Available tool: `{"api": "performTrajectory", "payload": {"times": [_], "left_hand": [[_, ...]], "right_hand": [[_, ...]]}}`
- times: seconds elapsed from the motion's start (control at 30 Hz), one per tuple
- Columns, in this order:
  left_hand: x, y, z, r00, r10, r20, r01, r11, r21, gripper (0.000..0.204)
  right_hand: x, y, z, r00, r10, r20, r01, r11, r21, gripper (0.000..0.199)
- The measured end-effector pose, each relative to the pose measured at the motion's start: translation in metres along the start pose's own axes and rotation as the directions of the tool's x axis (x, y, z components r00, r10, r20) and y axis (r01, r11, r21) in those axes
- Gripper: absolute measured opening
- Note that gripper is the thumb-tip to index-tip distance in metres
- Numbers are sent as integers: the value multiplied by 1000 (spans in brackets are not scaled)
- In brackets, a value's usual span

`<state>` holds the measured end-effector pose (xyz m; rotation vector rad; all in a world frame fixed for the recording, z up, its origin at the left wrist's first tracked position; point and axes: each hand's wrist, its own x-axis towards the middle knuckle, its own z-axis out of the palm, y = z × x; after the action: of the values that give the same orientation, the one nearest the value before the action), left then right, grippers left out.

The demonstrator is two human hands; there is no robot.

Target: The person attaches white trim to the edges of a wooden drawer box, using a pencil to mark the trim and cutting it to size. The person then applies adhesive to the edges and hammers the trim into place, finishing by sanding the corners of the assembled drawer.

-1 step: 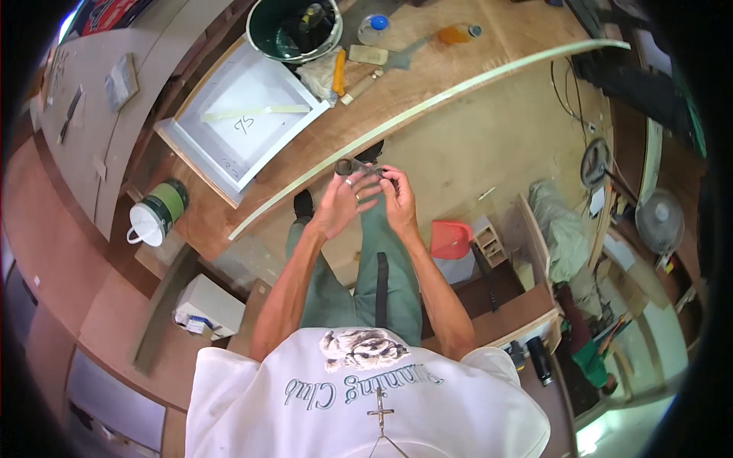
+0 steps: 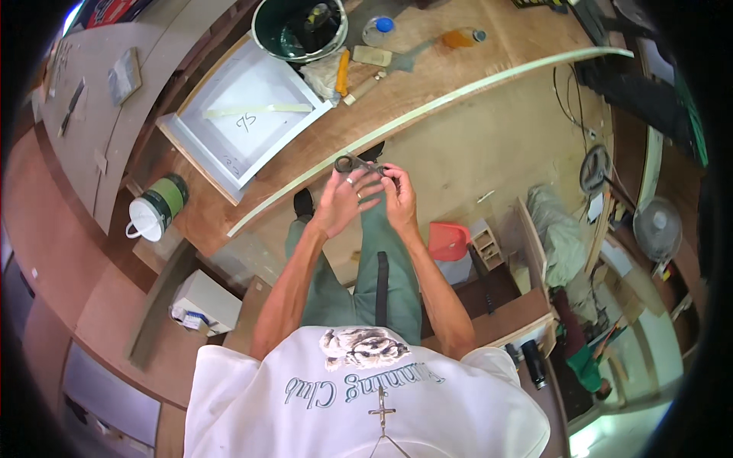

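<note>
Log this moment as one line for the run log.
left hand: holds scissors | right hand: on scissors too | scissors: in the air, above floor | workbench: beyond hands | white framed panel: on bench

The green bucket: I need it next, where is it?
In the head view the green bucket stands at the top, left of centre, on the wooden bench, just above the white panel.

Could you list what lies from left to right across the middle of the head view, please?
White and green tin → white framed panel → left hand → right hand, both on dark scissors → red dustpan → grey fan.
</note>
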<state>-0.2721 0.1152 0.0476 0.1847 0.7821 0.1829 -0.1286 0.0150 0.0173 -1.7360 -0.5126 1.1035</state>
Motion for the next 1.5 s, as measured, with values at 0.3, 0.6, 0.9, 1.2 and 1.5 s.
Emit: {"api": "performTrajectory", "payload": {"times": [0.3, 0.6, 0.9, 1.2, 1.5], "left_hand": [[-9, 51, 10, 978, 136, 157, -124, 988, -88, 112], [-16, 36, 22, 909, 363, -207, -255, 874, 413, 62], [-16, 4, -11, 709, 634, -309, -320, 679, 661, 41], [-1, 6, -11, 527, 783, -331, -347, 553, 757, 37], [-7, 1, -29, 628, 619, -473, -273, 743, 610, 45]], "right_hand": [[53, -62, -5, 959, -146, 244, 165, 985, -57, 15], [37, -87, 32, 917, -112, 382, 217, 945, -243, 17], [27, -86, 40, 815, -117, 568, 425, 787, -447, 27], [54, -61, 56, 760, 236, 606, -75, 957, -279, 27], [71, -21, 36, 671, 355, 652, -349, 926, -145, 24]]}}
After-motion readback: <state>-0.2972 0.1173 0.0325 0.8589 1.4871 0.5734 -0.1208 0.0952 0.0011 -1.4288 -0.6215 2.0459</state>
